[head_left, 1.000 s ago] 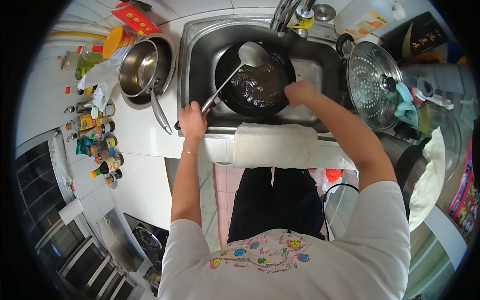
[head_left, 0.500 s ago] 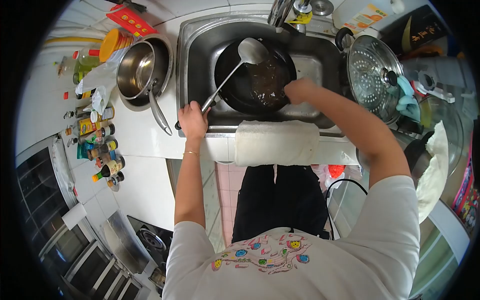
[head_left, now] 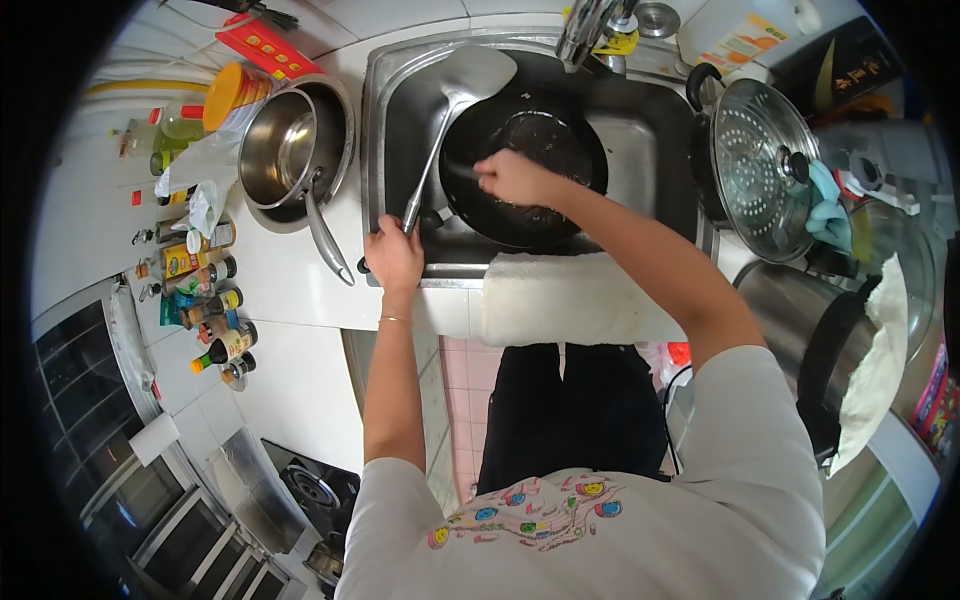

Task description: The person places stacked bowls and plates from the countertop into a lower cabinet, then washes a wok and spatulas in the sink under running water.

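My left hand (head_left: 394,255) is at the sink's front left edge, closed around the handle of a metal spatula (head_left: 432,160). The spatula's broad blade leans up to the left of the faucet, above the sink's back wall. A black frying pan (head_left: 582,150) rests in the sink, with a little water inside. Its handle points toward my left hand, but I cannot tell whether my fingers hold it too. My right hand (head_left: 515,180) is closed over the middle of the pan, slightly blurred; what its fingers hold, if anything, is hidden.
The steel sink (head_left: 655,150) has a faucet (head_left: 590,35) behind it and a white towel (head_left: 570,300) over its front edge. Left stand a saucepan (head_left: 275,145) in a bowl and several bottles. A steamer pot with a glass lid (head_left: 755,170) stands at the right.
My right hand has moved left across the pan from its right side. The spatula has swung up and away from over the pan, turning its blade toward the back left.
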A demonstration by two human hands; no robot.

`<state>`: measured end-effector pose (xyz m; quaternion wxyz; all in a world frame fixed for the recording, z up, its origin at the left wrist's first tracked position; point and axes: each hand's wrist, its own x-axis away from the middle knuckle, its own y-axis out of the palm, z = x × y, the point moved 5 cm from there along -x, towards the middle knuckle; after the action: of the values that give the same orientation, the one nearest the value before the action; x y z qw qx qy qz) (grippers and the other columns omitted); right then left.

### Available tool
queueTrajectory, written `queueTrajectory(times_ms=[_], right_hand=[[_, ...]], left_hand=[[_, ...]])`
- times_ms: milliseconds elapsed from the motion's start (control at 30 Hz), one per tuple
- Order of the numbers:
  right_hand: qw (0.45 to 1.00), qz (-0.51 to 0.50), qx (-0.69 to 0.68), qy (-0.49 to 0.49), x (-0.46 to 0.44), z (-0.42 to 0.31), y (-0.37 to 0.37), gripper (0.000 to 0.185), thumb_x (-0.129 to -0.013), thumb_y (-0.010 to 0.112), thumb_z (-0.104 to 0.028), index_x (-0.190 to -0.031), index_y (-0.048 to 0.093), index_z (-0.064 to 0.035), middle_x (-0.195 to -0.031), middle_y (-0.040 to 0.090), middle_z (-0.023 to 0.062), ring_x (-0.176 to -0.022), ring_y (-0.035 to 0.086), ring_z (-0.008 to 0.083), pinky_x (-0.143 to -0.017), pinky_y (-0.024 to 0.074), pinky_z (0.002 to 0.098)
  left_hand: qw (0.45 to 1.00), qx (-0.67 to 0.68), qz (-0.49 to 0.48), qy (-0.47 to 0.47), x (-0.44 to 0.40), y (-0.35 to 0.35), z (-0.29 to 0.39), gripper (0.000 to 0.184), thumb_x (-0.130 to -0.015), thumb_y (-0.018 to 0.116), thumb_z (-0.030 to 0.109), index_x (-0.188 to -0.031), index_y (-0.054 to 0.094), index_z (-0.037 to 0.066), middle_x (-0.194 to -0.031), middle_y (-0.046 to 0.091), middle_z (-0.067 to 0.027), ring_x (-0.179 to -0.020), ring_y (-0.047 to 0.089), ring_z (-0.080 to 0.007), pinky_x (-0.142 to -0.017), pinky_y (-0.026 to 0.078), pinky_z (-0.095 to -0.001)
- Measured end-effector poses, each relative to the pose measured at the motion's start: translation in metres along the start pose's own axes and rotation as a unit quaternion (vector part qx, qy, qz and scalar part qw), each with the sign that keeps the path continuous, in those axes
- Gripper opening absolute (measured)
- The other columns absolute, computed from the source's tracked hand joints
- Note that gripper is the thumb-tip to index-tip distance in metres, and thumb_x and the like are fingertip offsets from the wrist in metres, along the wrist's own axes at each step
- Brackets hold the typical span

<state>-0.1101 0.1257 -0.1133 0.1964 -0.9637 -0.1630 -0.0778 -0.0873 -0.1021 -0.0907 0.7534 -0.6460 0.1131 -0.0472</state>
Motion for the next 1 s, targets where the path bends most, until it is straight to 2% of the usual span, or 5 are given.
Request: queueTrajectory(times_ms=[133, 500, 700, 900, 1000], right_hand=[[0.936, 0.127, 0.249, 0.215, -0.016, 0.027, -0.064, 0.023, -0.082, 0.054, -0.016, -0.097, 0.067, -0.0049, -0.101, 0.065, 0.0215, -0.091, 0.064, 0.0367, -0.08, 0.0513, 0.045], [0.93, -0.121, 0.344, -0.051, 0.048, 0.024, -0.029, 0.032, -0.08, 0.056, -0.024, -0.111, 0.065, -0.0275, -0.093, 0.068, 0.0114, -0.087, 0.066, 0.0288, -0.075, 0.0516, 0.0444], [0.84, 0.077, 0.532, 0.071, -0.014, 0.083, -0.066, 0.018, -0.08, 0.053, -0.014, -0.081, 0.071, -0.0093, -0.078, 0.07, 0.0097, -0.073, 0.069, 0.0268, -0.059, 0.0547, 0.0397], [0.883, -0.129, 0.395, 0.216, 0.082, 0.087, -0.054, 0.021, -0.079, 0.057, -0.017, -0.093, 0.07, -0.0081, -0.094, 0.068, 0.0143, -0.091, 0.066, 0.0308, -0.074, 0.0539, 0.0414], [0.955, -0.159, 0.234, 0.093, 0.081, 0.078, 0.005, 0.027, -0.081, 0.054, -0.02, -0.104, 0.066, -0.0135, -0.105, 0.065, 0.0157, -0.1, 0.06, 0.0367, -0.082, 0.05, 0.0481]], left_hand=[[0.999, -0.014, 0.022, 0.021, 0.003, 0.004, -0.001, 0.029, -0.083, 0.067, 0.026, -0.086, 0.047, 0.005, -0.062, 0.059, -0.0118, -0.059, 0.055, -0.0326, -0.068, 0.042, -0.0394], [0.999, -0.018, 0.013, 0.027, -0.001, 0.004, 0.004, 0.029, -0.085, 0.066, 0.026, -0.084, 0.046, 0.005, -0.061, 0.059, -0.0106, -0.057, 0.054, -0.0323, -0.068, 0.04, -0.0383], [0.999, -0.01, -0.041, 0.006, -0.002, 0.006, 0.003, 0.024, -0.079, 0.067, 0.018, -0.085, 0.048, 0.006, -0.064, 0.061, -0.0108, -0.06, 0.057, -0.03, -0.071, 0.039, -0.0374], [0.998, -0.046, -0.032, 0.004, -0.003, 0.005, 0.006, 0.025, -0.078, 0.067, 0.019, -0.086, 0.047, 0.006, -0.064, 0.061, -0.0108, -0.062, 0.059, -0.029, -0.071, 0.04, -0.0381], [0.998, -0.044, -0.052, 0.005, -0.004, 0.005, 0.007, 0.025, -0.079, 0.067, 0.019, -0.087, 0.047, 0.007, -0.063, 0.061, -0.0103, -0.061, 0.06, -0.0291, -0.072, 0.04, -0.0381]])
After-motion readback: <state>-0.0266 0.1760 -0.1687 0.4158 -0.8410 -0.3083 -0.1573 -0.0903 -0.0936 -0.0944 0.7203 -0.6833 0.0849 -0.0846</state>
